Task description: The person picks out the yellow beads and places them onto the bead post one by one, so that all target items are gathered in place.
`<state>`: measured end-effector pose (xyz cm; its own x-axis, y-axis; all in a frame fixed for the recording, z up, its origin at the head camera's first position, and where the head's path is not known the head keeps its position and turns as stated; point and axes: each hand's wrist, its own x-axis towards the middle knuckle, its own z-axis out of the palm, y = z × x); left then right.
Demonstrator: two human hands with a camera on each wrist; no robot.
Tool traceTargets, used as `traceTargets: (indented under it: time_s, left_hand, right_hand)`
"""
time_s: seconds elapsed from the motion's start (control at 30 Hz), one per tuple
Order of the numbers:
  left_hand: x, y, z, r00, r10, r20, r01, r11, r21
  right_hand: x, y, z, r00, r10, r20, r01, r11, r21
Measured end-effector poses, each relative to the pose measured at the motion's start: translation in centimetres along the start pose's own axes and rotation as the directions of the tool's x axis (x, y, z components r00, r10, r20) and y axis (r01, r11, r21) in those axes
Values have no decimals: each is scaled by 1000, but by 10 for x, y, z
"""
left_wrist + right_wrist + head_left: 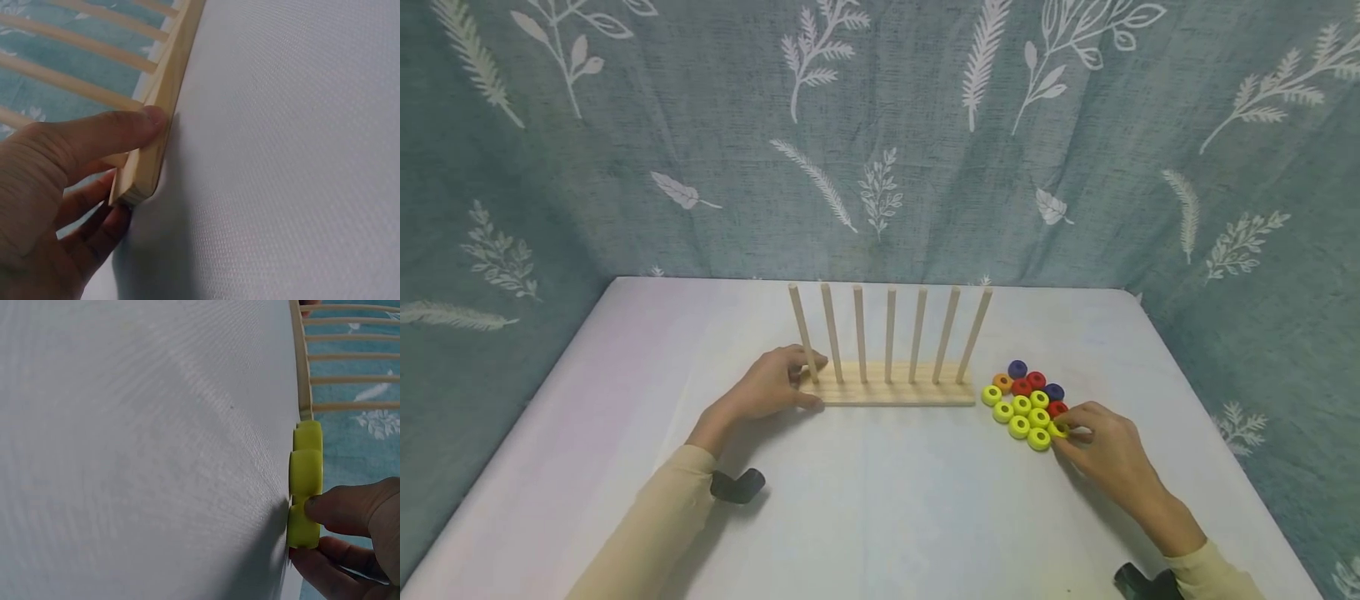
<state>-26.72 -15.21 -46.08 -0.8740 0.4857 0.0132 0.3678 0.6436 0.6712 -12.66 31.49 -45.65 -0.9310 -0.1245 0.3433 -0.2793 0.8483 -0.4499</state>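
A wooden peg stand point(898, 399) with a row of several upright bare pegs stands on the table. My left hand point(766, 385) grips the left end of its base, thumb point(147, 125) on the front edge and fingers behind. To the stand's right lies a flat cluster of small rings: yellow rings point(1018, 427), red rings point(1036, 381), blue rings point(1017, 369) and an orange ring point(1002, 382). At the cluster's right edge my right hand point(1108, 454) pinches a yellow ring point(303, 526) between thumb and fingers. That ring is partly hidden by the fingers in the head view.
The white table point(850, 508) reaches back to a teal curtain point(880, 167) with a white leaf print. A dark wrist mount point(737, 486) sits by the left sleeve, and another dark mount point(1146, 582) is by the right sleeve.
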Motion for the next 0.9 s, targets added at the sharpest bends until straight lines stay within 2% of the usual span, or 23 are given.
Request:
traceTargets:
  time_s: [0.23, 0.47, 0.7, 0.8, 0.9]
  left_hand:
    - [8, 5, 3, 999, 44, 8, -44, 999, 3]
    - [1, 4, -1, 1000, -9, 1, 9, 1000, 24]
    - [14, 9, 1, 999, 41, 12, -41, 999, 1]
    - [10, 8, 0, 999, 30, 11, -30, 1000, 9]
    - [0, 4, -2, 1000, -3, 8, 3, 1000, 18]
  right_hand:
    - [-1, 4, -5, 1000, 24, 8, -24, 999, -29]
    - [5, 1, 0, 999, 12, 52, -11, 999, -32]
    - [5, 3, -11, 998, 32, 46, -28, 997, -76]
    - [4, 3, -8, 999, 15, 44, -12, 999, -53]
    - [5, 0, -2, 999, -10, 49, 11, 1000, -28]
